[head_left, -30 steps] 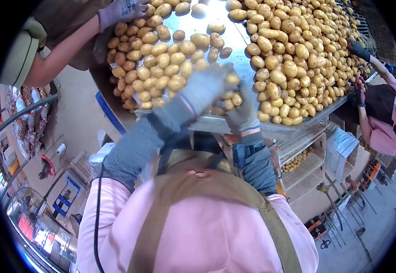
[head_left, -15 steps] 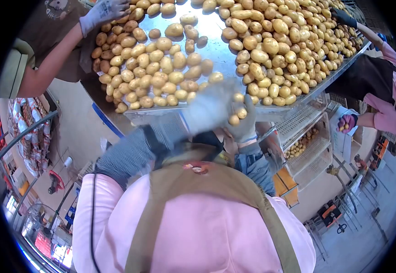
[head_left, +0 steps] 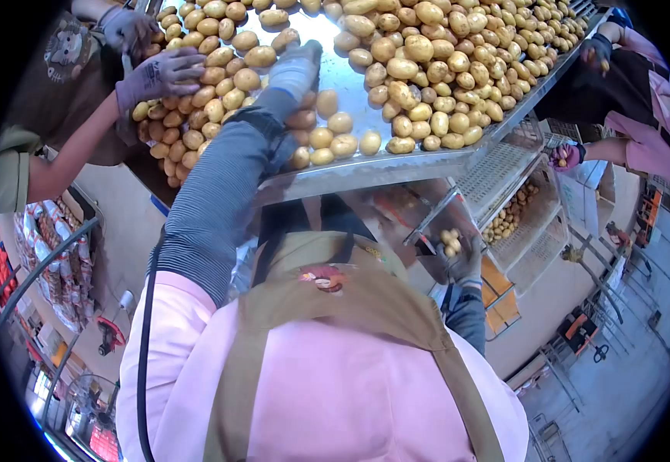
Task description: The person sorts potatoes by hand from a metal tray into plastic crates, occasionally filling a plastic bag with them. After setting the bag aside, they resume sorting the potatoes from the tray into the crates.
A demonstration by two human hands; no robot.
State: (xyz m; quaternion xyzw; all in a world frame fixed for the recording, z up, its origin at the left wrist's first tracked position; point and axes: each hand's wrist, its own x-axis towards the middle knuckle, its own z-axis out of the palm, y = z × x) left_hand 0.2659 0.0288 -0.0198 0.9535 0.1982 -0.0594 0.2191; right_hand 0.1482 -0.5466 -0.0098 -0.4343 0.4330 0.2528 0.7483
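My left hand (head_left: pixel 295 73), in a grey glove, reaches over the metal sorting table (head_left: pixel 327 177). Its fingers look stretched out, though blurred, beside a potato (head_left: pixel 285 38); others below the wrist are smeared by motion. Low on the right, beside the crates, my right hand (head_left: pixel 467 262), also gloved, is closed around several small potatoes (head_left: pixel 450 242). Part of that hand is in shade. A large heap of potatoes (head_left: pixel 435 65) covers the right of the tabletop, and a looser spread (head_left: pixel 215 73) lies on the left.
At the left, a co-worker's gloved hands (head_left: pixel 158 77) touch the potatoes. Another person in pink (head_left: pixel 643 138) stands at the right end. Stacked plastic crates (head_left: pixel 523 208), one with potatoes, stand below the table's right side. Filled sacks (head_left: pixel 56 258) lie at left.
My left hand has moved up and left across the table. My right hand has gone down and right, off the table edge, with potatoes in it. The left co-worker's second hand has come into view.
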